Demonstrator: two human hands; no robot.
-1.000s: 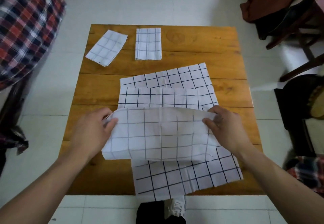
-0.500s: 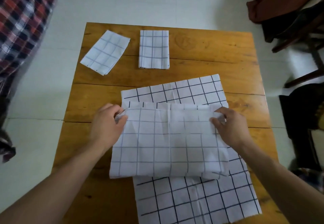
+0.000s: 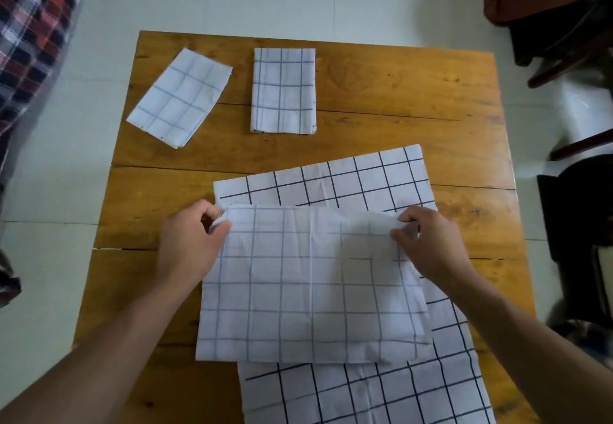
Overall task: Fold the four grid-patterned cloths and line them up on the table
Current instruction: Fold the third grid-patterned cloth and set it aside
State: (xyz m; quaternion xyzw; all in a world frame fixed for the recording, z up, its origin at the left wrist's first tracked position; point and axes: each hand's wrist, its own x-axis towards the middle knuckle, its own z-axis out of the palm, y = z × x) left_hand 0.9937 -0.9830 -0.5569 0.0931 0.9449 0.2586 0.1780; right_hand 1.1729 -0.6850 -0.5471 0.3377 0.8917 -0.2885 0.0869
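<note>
At the far edge of the table (image 3: pixel 381 91): two small folded cloths lie finished, well apart from the hands.
Far-left folded cloth (image 3: pixel 179 98): flat but turned at an angle, near the table's left corner.
Middle folded cloth (image 3: pixel 283 90): flat and square to the table edge, just right of the angled one with bare wood between them.
Cloth in hand (image 3: pixel 308 287): folded over once, by the look of it, into a wide rectangle; its far edge is lifted slightly and its near part rests on the cloth beneath.
Spread cloth (image 3: pixel 335 181): lies open and unfolded under the one being worked, showing beyond it at the far side and at the near right.
Left hand (image 3: pixel 190 241): fingers closed in a pinch on the far-left corner of the cloth in hand.
Right hand (image 3: pixel 431 241): fingers closed in a pinch on the far-right corner of the same cloth.
Done, as I judge it: two of four cloths folded and set down.
Left, as I judge it: finish folding the third smaller, fold the fourth, then straighten the angled one so all four sit in a row.
</note>
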